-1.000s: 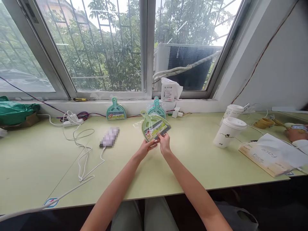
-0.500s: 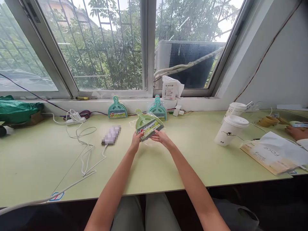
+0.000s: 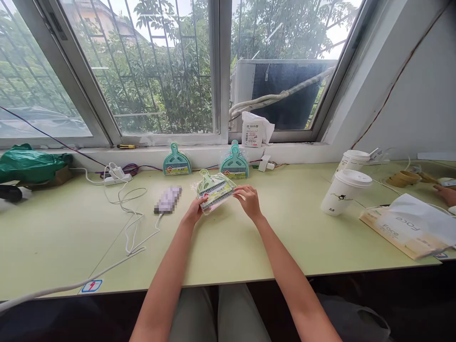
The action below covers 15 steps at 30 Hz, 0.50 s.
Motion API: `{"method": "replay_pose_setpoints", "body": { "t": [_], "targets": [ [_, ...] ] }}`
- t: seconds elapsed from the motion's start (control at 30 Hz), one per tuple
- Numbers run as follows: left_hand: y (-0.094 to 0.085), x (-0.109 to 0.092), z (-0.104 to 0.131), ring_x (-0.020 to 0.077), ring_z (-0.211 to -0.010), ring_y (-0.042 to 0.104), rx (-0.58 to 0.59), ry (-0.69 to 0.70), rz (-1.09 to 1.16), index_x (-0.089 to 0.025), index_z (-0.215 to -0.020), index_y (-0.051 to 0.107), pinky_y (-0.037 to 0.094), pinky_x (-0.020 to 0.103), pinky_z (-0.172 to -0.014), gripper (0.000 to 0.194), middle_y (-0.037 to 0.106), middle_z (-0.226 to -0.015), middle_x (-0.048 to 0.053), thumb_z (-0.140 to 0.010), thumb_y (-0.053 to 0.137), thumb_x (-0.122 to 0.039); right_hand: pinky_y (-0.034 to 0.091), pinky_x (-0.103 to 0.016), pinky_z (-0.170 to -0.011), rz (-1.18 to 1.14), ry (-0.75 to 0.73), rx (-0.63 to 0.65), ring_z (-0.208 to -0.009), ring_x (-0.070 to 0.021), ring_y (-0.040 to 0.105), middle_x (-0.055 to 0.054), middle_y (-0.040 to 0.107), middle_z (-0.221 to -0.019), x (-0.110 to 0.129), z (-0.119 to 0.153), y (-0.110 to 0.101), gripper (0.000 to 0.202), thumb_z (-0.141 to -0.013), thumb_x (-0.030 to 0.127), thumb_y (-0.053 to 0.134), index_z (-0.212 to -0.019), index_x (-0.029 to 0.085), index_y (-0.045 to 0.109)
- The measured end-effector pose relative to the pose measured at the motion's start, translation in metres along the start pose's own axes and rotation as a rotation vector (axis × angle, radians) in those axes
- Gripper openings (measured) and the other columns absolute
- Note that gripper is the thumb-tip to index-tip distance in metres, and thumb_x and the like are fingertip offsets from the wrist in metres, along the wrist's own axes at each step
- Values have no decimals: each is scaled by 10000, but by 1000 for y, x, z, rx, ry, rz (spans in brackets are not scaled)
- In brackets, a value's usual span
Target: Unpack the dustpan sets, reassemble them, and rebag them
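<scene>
A green dustpan-and-brush set [image 3: 215, 190] in clear plastic wrap is held above the table, tilted, with its handle pointing up and left. My left hand [image 3: 195, 209] grips its lower left corner, thumb on the front. At its right edge my right hand [image 3: 248, 197] pinches the wrap between thumb and fingertips. Behind it, a teal dustpan set [image 3: 177, 164] leans against the wall below the window. Several more teal sets [image 3: 234, 164] stand stacked to the right of that one.
Right of my hands stand two white paper cups [image 3: 344, 190] and a tissue pack [image 3: 402, 228]. Left are a blurred phone [image 3: 168, 199] on a white cable [image 3: 133, 228], a power strip [image 3: 116, 178] and a green bag [image 3: 30, 164]. A person's hand [image 3: 445, 194] shows at far right.
The held set has tipped flatter and moved slightly left and down. My right hand has shifted from its lower edge to its right corner, fingers now pinched. The view has shifted a little.
</scene>
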<state>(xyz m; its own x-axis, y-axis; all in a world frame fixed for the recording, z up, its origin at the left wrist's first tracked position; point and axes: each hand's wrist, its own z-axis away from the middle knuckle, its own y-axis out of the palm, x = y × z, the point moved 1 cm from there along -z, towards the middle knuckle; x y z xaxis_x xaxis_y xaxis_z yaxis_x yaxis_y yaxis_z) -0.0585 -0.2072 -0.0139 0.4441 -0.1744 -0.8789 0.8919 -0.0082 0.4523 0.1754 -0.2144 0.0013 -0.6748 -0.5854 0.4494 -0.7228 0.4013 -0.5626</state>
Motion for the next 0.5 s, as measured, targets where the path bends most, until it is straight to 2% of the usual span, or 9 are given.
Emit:
{"method": "replay_pose_setpoints", "body": {
  "t": [0.07, 0.13, 0.23, 0.37, 0.43, 0.5],
  "targets": [
    [4, 2, 4, 178, -705, 690, 88, -61, -69, -123, -1086, 559, 546, 225, -503, 438, 687, -986, 124, -684, 726, -175, 317, -452, -1040, -35, 75, -60, -1124, -243, 522, -45, 656, -1074, -4, 1, 3, 130, -873, 296, 581, -824, 264, 697],
    [9, 3, 9, 184, -672, 695, 179, -88, -124, -132, -1107, 549, 544, 239, -508, 448, 683, -1017, 132, -705, 732, -207, 322, -466, -1024, -40, 191, -131, -1159, -271, 483, -77, 607, -1134, -8, 2, 8, 125, -844, 317, 605, -793, 242, 691],
    [13, 3, 16, 187, -655, 699, 274, -88, -162, -162, -1134, 531, 543, 257, -526, 461, 678, -1042, 128, -730, 736, -248, 339, -461, -1029, -136, 368, -193, -1217, -282, 433, -112, 523, -1217, -13, 6, 17, 127, -790, 311, 625, -866, 216, 662],
    [12, -1, 22, 195, -637, 697, 328, -93, -242, -181, -1154, 521, 524, 255, -499, 515, 680, -1034, 124, -707, 762, -268, 466, -400, -915, -518, 618, -62, -1054, -226, 570, -76, 591, -1149, -23, 9, 26, 482, -658, 295, 706, -1115, 222, 571],
    [14, -2, 23, 197, -640, 697, 320, -76, -286, -202, -1223, 490, 529, 264, -510, 596, 671, -1071, 127, -707, 765, -314, 507, -384, -829, -703, 737, 10, -909, -216, 622, -47, 658, -1008, -26, 9, 27, 527, -580, 300, 753, -1073, 201, 597],
    [18, -4, 25, 196, -662, 700, 298, -22, -307, -243, -1343, 399, 545, 288, -561, 727, 647, -1140, 137, -720, 753, -369, 523, -356, -759, -853, 784, 6, -794, -201, 638, -26, 685, -872, -28, 8, 25, 491, -519, 299, 783, -970, 171, 638]
  ]
}}
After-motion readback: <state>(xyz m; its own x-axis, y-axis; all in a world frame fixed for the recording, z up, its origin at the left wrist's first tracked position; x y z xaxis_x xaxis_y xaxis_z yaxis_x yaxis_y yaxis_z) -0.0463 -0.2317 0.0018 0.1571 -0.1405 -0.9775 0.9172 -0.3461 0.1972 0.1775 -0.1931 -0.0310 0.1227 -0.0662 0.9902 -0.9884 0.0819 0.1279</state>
